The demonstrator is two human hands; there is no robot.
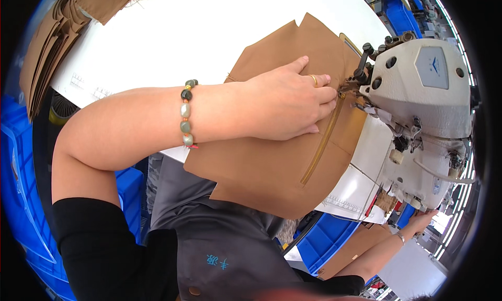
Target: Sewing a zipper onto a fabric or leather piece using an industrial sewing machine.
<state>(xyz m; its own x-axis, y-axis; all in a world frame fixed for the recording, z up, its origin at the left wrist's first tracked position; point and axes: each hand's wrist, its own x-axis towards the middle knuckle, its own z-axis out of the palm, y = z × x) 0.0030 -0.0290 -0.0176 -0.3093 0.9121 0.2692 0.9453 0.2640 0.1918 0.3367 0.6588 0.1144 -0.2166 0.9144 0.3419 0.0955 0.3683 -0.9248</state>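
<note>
A brown fabric panel (261, 165) with notched edges lies across the white sewing table and under the needle area of a white sewing machine (418, 97). Set into the panel is a long, narrow golden-brown slot that looks like a zipper (321, 149). My left hand (293, 100) rests flat on the panel, fingers spread, its fingertips close beside the presser foot (348, 87). It wears a ring and a bead bracelet. At the lower right, my right hand (421, 221) reaches to the far end of the machine; its fingers are small and partly hidden there.
Stacked brown pieces (49, 55) hang over the table's far left edge. Blue crates (23, 191) stand on the left, and a blue bin (327, 241) with brown panels (361, 246) beside it sits below the machine. A ruler scale (340, 201) runs along the table edge.
</note>
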